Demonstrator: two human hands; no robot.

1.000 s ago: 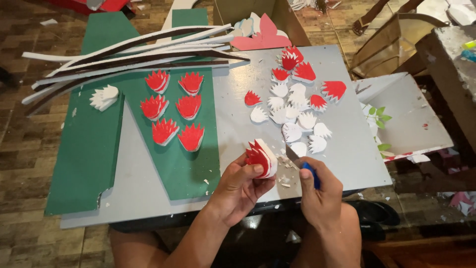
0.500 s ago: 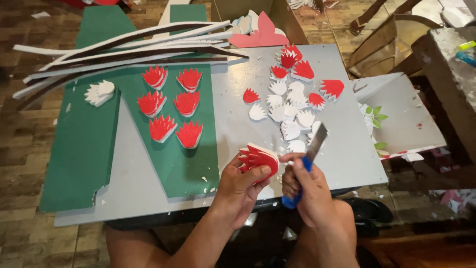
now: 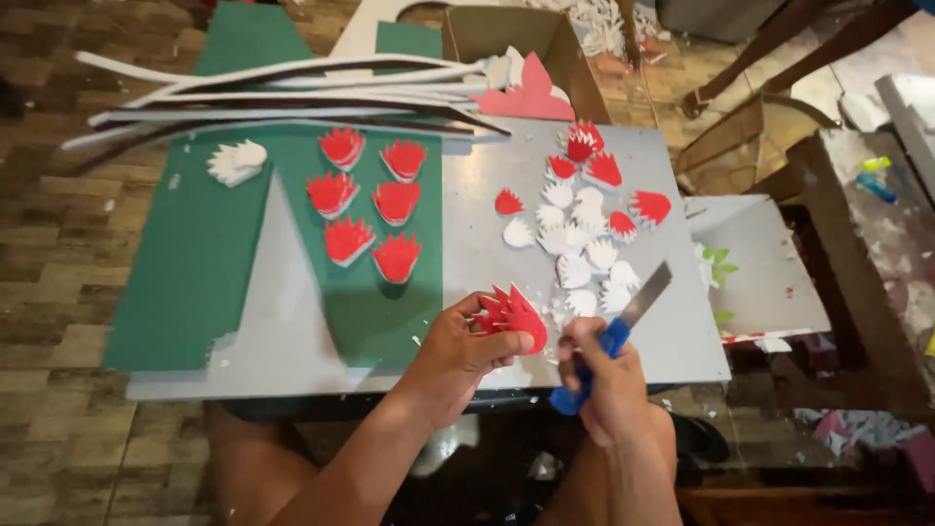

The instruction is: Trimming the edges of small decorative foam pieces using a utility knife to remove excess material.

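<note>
The red cutout [image 3: 510,316], a spiky-edged foam shape, was held just above the near edge of the grey board [image 3: 467,244], pinched in the left hand [image 3: 466,356] with the thumb pressed across its lower face and the fingers curled behind it. The right hand [image 3: 606,375] was closed in a fist round the blue handle of a knife [image 3: 623,326]; the blade pointed up and to the right, away from the cutout. The two hands were just beside each other, not touching.

Beyond the knife, a loose heap of white pieces [image 3: 575,248] lay on the board, with several red pieces [image 3: 594,166] mixed in at its edges. To the left, six red shapes [image 3: 365,209] were set in two columns on a green sheet [image 3: 214,253] that covered much of the board's left half. A single white shape [image 3: 236,161] lay near that sheet's far left corner. Long white strips [image 3: 282,93] lay across the far edge, partly over the sheet. A cardboard box [image 3: 516,44] stood behind them. The floor [image 3: 49,292] was of brown brick-pattern tiles.
</note>
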